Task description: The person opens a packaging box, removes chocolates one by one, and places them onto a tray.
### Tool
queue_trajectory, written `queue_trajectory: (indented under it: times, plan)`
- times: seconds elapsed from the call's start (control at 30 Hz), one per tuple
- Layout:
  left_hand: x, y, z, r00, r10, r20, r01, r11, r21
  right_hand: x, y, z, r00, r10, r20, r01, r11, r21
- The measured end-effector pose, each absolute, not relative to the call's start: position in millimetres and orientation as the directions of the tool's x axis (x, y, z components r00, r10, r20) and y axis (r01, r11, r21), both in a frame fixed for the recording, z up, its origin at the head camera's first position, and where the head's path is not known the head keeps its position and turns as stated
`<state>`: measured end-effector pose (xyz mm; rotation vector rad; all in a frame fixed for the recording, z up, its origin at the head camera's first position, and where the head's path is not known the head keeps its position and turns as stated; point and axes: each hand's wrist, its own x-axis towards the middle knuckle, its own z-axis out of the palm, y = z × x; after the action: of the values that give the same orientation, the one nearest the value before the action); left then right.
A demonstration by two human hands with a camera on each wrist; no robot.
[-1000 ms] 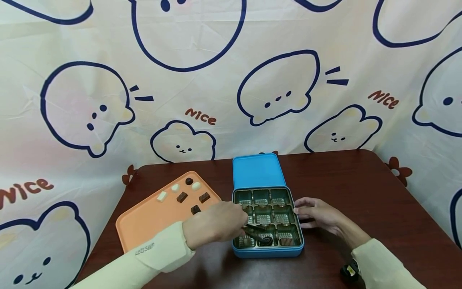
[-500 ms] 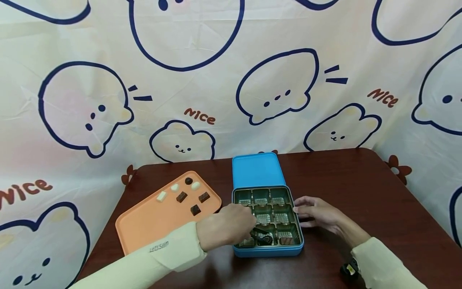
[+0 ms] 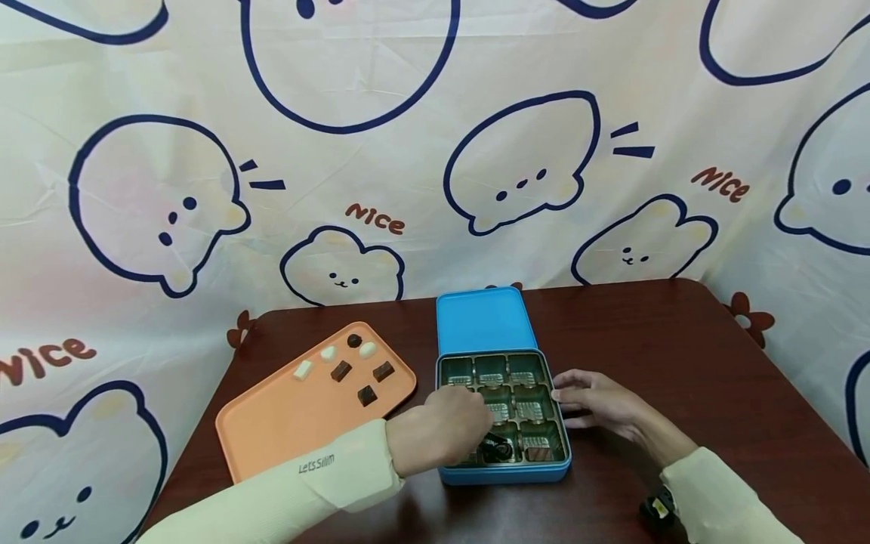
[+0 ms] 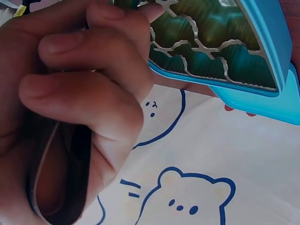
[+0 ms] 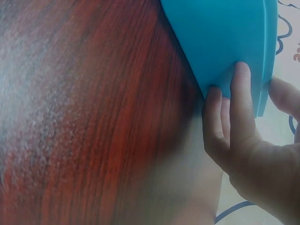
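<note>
My left hand [image 3: 445, 425] grips a pair of black tongs [image 3: 497, 449] over the blue box [image 3: 506, 475]. Their tips reach into the front middle compartment of its gold insert; whether they pinch anything is too dark to tell. In the left wrist view the bent end of the tongs [image 4: 82, 164] loops out below my curled fingers. My right hand [image 3: 601, 404] rests against the box's right side, fingers extended. The right wrist view has those fingertips touching the blue wall [image 5: 220, 42], thumb near the rim. A brown chocolate [image 3: 539, 454] lies in the front right compartment.
Left of the box, an orange tray [image 3: 272, 431] bears several chocolates, among them a dark square one [image 3: 367, 395] and a white bar [image 3: 303, 369]. The blue lid [image 3: 484, 323] stands open behind the box. A patterned cloth [image 3: 421, 151] hangs behind the table [image 3: 652, 332].
My left hand has moved right with the tongs, farther over the box, uncovering the tray's right corner. My right hand stays at the box's side.
</note>
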<state>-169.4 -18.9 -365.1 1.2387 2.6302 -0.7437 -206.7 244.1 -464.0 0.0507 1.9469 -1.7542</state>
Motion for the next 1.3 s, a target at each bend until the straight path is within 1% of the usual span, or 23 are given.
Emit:
queue_trajectory:
  times: [0.13, 0.37, 0.63, 0.87, 1.07, 1.3]
  plan:
    - [-169.8, -19.6, -364.9, -0.643, 0.696, -0.319, 0.758, 0.522, -0.39, -207.5, 243.9, -465.0, -0.867, -0.303, -0.396, 0.362, 0.162, -0.918]
    - [-172.3, -23.3, -365.0, -0.606, 0.739, -0.294, 0.78, 0.482, -0.398, -207.7, 244.7, -465.4, -0.867, -0.309, -0.391, 0.358, 0.159, -0.92]
    - [-173.8, -23.8, -365.9, -0.602, 0.741, -0.298, 0.782, 0.472, -0.408, -206.6, 243.9, -465.4, -0.867, -0.309, -0.391, 0.361, 0.153, -0.92]
    - [-174.6, -25.4, -361.8, -0.624, 0.729, -0.282, 0.768, 0.504, -0.396, -205.6, 243.2, -463.4, -0.867, -0.311, -0.39, 0.361, 0.149, -0.921]
    - [-175.4, -27.1, -357.4, -0.603, 0.754, -0.26, 0.777, 0.483, -0.403, -204.3, 243.6, -461.9, -0.865, -0.322, -0.386, 0.353, 0.156, -0.922]
    - [-175.9, -28.9, -353.4, -0.621, 0.739, -0.261, 0.773, 0.521, -0.362, -204.4, 243.2, -461.9, -0.867, -0.314, -0.388, 0.356, 0.156, -0.922]
